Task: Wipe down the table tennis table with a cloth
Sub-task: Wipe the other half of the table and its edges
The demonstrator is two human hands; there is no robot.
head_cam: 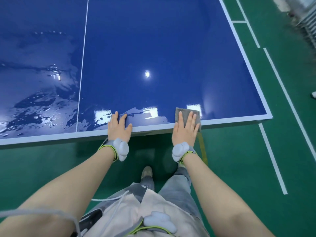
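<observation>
Head: two hands (119,127) (185,129), one cloth (183,113)

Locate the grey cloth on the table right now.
The grey cloth lies flat under the right hand at the table's near edge, close to the near right corner; the left hand rests bare beside it.

bright overhead light glares off the wet blue table (153,48), lines bow at the edges, far right corner blurs.

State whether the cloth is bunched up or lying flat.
Flat: the grey cloth lies spread under the right hand at the table's edge.
</observation>
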